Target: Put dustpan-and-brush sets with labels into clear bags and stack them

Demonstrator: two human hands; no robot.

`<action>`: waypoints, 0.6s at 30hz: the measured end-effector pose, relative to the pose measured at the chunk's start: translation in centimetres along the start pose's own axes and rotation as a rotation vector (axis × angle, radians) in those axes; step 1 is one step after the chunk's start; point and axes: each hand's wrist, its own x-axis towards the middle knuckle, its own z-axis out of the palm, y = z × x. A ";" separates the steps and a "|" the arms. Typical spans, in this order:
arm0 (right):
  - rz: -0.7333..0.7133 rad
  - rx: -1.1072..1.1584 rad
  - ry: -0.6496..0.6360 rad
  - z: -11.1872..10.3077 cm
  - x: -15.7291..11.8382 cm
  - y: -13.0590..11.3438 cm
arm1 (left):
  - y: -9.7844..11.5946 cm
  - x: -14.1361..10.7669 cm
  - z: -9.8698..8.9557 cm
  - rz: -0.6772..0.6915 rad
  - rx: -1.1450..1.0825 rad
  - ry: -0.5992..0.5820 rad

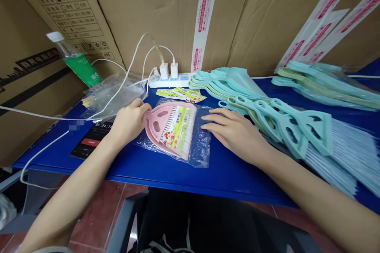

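Observation:
A pink dustpan [150,118] lies flat on the blue table with a white-bristled brush [187,136] nested in it and a printed card [178,126] over the bristles. A clear plastic bag [202,154] is around or under the set; I cannot tell which. My left hand [130,120] is closed at the handle end on the left, its fingers hiding the handle. Over the bag's right edge is my right hand [236,132], fingers stretched out and apart, holding nothing.
Turquoise dustpans [228,81] and brushes [314,126] are heaped on the right, with more dustpans [326,87] behind. Behind the bag lie loose cards [181,94] and a power strip [182,82]. A phone [92,140], crumpled plastic [109,93], cables and a bottle [78,63] are left.

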 end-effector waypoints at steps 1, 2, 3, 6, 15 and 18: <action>-0.002 -0.009 0.005 0.1 0.1 0.0 | 0.0 0.0 0.0 0.004 -0.011 0.000; -0.001 -0.011 0.007 0.1 0.2 -0.1 | 0.0 0.0 0.0 0.009 -0.021 0.000; 0.003 -0.008 0.006 0.0 0.2 -0.1 | 0.0 0.0 0.0 0.015 -0.032 0.001; -0.002 0.027 0.001 -0.5 0.2 -0.4 | -0.1 -0.1 0.1 0.042 -0.063 -0.005; -0.069 0.249 -0.060 -1.8 -0.1 -2.2 | -0.1 -0.2 0.7 0.212 -0.261 -0.011; -0.128 0.341 -0.087 -1.8 -0.4 -2.8 | 0.0 -0.3 0.9 0.291 -0.394 -0.027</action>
